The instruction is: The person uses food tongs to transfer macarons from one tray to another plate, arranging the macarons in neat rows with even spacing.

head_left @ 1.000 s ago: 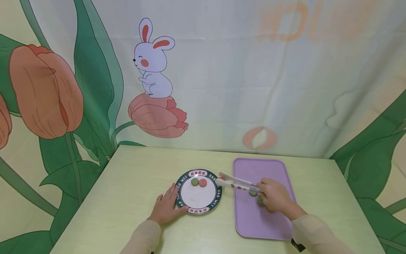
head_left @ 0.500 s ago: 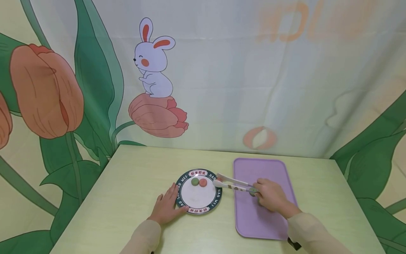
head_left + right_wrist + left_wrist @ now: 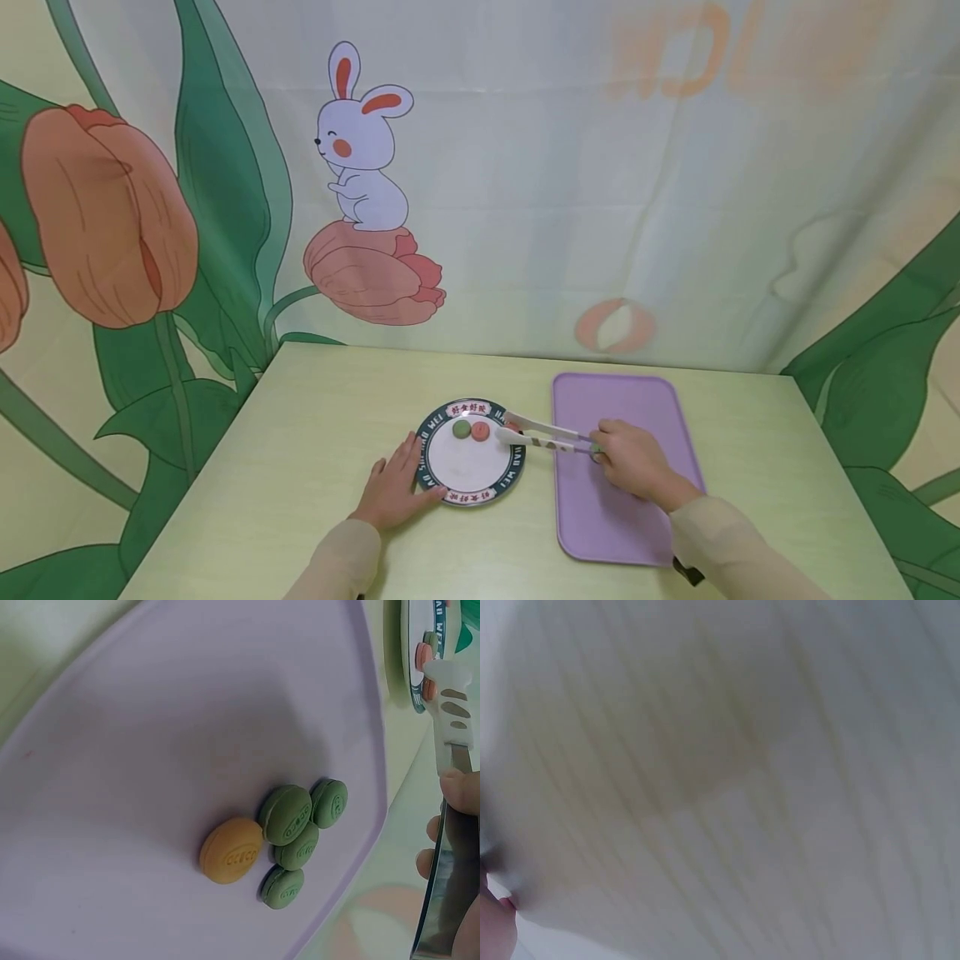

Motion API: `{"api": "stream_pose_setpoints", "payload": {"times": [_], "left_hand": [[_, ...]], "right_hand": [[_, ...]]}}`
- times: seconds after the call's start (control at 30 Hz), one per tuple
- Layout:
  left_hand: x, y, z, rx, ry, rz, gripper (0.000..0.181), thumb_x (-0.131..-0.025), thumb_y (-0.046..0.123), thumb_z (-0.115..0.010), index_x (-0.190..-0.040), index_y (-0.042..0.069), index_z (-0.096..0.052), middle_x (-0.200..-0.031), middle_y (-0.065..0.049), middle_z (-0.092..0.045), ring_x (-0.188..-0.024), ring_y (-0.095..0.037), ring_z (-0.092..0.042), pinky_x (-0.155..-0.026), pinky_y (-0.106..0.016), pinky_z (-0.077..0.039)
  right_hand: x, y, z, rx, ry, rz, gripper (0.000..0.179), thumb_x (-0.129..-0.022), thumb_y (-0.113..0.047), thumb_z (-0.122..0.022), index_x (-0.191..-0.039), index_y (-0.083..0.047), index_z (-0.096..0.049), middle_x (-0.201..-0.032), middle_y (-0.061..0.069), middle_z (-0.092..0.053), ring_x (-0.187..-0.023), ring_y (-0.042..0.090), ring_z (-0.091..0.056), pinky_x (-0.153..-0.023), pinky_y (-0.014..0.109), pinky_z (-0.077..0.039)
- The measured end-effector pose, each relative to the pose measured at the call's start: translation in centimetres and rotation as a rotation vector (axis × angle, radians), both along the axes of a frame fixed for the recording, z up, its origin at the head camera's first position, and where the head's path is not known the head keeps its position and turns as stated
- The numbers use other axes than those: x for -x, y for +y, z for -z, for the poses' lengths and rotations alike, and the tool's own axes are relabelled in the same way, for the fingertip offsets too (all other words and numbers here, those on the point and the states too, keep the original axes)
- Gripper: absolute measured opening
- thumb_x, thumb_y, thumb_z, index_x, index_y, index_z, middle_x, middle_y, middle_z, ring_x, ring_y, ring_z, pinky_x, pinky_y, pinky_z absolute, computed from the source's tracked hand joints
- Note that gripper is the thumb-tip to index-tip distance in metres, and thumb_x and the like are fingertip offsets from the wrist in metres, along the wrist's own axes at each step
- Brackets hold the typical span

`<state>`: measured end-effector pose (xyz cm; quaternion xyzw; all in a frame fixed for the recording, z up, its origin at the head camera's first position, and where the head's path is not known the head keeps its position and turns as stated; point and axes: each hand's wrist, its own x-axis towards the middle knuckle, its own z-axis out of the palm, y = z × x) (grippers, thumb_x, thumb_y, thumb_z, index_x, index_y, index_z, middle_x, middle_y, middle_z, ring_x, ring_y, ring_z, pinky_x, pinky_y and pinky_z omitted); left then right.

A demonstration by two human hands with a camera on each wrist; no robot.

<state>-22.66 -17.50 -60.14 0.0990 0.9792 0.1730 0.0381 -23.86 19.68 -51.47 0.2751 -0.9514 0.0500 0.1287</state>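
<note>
My right hand [image 3: 637, 462] grips a pair of metal tongs [image 3: 542, 442] with white tips, which reach left over the rim of a round plate [image 3: 471, 475]. A pink macaron [image 3: 513, 427] shows between the tips, over the plate's right rim. Farther in on the plate, a green macaron [image 3: 461, 429] and another pink macaron [image 3: 480, 432] lie side by side. My left hand [image 3: 393, 492] rests at the plate's left edge, fingers extended and thumb at the lower rim. In the right wrist view, an orange macaron [image 3: 231, 851] and several green macarons [image 3: 285, 815] lie on the purple tray [image 3: 150, 772].
The tray stands on the light table [image 3: 300, 433], right of the plate and under my right hand. Behind the table's far edge hangs a printed curtain [image 3: 510, 208]. Mostly blurred pale table surface [image 3: 742, 787] fills the left wrist view.
My right hand has moved slightly left, carrying the tongs and pink macaron from just outside the plate's right edge to over its rim. My left hand and the plate have stayed put.
</note>
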Motion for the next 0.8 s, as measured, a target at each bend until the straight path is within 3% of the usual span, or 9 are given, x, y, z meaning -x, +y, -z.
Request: {"api": "stream_pose_setpoints", "payload": {"times": [0.27, 0.8], "left_hand": [[-0.1, 0.0, -0.3, -0.007, -0.001, 0.000, 0.098, -0.072, 0.073, -0.042, -0.142, 0.010, -0.016, -0.150, -0.006, -0.011, -0.136, -0.025, -0.017, -0.106, -0.054, -0.017], [-0.1, 0.0, -0.1, -0.002, -0.004, -0.001, 0.098, -0.072, 0.073, -0.041, -0.142, 0.009, -0.015, -0.150, -0.006, -0.010, -0.136, -0.025, -0.016, -0.107, -0.053, -0.016]], "right_hand": [[0.3, -0.8, -0.1, -0.018, 0.001, -0.008, 0.017, -0.067, -0.010, -0.068, -0.083, -0.010, -0.065, -0.069, -0.006, -0.048, -0.062, 0.012, -0.045, -0.051, 0.026, -0.039], [0.8, -1.6, 0.0, -0.043, -0.012, -0.001, 0.013, -0.068, -0.010, -0.067, -0.080, -0.010, -0.062, -0.071, -0.003, -0.050, -0.063, 0.015, -0.047, -0.051, 0.028, -0.039]]}}
